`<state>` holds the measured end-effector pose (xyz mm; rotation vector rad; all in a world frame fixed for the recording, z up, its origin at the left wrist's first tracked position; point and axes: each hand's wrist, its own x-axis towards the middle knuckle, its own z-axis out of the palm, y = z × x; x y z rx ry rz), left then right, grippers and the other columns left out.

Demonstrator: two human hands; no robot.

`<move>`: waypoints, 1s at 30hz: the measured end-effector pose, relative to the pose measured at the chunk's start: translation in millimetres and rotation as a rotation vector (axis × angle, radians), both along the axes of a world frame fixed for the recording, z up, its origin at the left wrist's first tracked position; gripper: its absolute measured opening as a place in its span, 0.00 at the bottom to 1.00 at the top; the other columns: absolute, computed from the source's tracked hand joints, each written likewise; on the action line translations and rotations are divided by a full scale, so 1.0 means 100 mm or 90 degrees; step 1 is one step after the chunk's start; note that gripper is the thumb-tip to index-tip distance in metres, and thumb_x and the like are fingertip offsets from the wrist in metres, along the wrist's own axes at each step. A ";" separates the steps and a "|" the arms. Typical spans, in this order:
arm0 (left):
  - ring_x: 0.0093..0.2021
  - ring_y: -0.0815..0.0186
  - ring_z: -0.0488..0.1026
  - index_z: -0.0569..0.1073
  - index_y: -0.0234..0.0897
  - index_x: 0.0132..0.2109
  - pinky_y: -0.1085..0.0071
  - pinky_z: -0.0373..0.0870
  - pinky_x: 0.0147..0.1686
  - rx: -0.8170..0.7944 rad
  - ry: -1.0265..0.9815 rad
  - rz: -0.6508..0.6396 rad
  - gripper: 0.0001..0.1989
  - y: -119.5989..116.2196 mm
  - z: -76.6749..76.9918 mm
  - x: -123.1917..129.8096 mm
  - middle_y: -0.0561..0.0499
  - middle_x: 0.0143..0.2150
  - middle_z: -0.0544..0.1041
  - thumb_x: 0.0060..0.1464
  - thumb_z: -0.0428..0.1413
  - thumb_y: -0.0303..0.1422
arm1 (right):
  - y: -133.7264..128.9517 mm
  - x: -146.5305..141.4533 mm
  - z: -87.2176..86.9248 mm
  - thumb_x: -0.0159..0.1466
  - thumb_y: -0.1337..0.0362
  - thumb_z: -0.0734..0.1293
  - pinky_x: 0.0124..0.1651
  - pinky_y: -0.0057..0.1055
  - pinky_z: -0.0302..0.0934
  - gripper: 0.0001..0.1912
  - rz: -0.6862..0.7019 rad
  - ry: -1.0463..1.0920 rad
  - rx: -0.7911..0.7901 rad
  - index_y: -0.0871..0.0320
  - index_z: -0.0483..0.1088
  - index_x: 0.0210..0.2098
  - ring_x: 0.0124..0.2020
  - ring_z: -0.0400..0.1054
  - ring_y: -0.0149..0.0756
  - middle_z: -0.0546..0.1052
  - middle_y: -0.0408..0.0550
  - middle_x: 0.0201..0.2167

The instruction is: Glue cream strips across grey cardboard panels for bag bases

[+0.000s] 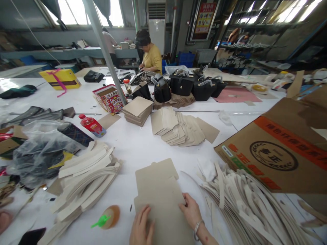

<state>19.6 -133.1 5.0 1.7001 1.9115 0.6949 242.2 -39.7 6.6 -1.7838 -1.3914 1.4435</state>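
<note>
Two flat beige card pieces lie overlapping on the white table in front of me, the nearer card [166,204] partly over the farther card [154,173]. My left hand [143,226] rests on the near card's left side, fingers apart. At its right edge, my right hand [190,209] has the thumb and fingers closed on the card's rim; a bracelet circles that wrist. Left of the cards lies a glue bottle [112,216] with a green nozzle. Curved pale strips [89,180] are piled at the left, and long thin strips [245,200] at the right.
Beyond the cards are a fanned card stack [178,127] and a squared stack [138,110]. A large carton [276,149] stands right, a red pouch [92,125] lies left. Black bags [181,83] and a metal post [104,51] stand farther back. A person in yellow works behind.
</note>
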 end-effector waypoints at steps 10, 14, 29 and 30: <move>0.60 0.56 0.55 0.60 0.42 0.57 0.54 0.64 0.53 0.077 0.264 -0.041 0.24 -0.15 -0.24 -0.15 0.47 0.62 0.58 0.53 0.49 0.34 | 0.21 0.16 -0.06 0.49 0.64 0.59 0.29 0.27 0.58 0.09 0.022 -0.072 -0.007 0.57 0.65 0.30 0.27 0.68 0.36 0.75 0.43 0.25; 0.61 0.57 0.54 0.57 0.42 0.59 0.54 0.62 0.54 0.067 0.266 -0.041 0.25 -0.07 -0.21 -0.10 0.48 0.62 0.57 0.53 0.48 0.33 | 0.25 0.14 -0.03 0.51 0.64 0.58 0.33 0.28 0.58 0.08 0.086 -0.166 0.014 0.56 0.64 0.31 0.30 0.68 0.36 0.75 0.44 0.28; 0.61 0.59 0.54 0.57 0.37 0.58 0.53 0.57 0.57 0.028 0.200 -0.007 0.24 0.07 -0.22 -0.14 0.44 0.62 0.57 0.55 0.46 0.34 | 0.05 0.06 -0.13 0.58 0.64 0.56 0.48 0.32 0.55 0.26 0.066 -0.275 0.109 0.57 0.58 0.56 0.44 0.66 0.41 0.69 0.53 0.42; 0.61 0.59 0.54 0.58 0.37 0.58 0.53 0.57 0.57 0.030 0.200 -0.007 0.23 0.08 -0.21 -0.14 0.44 0.62 0.57 0.55 0.46 0.34 | 0.05 0.06 -0.12 0.58 0.64 0.56 0.47 0.32 0.56 0.26 0.063 -0.280 0.109 0.58 0.58 0.56 0.43 0.66 0.41 0.69 0.54 0.42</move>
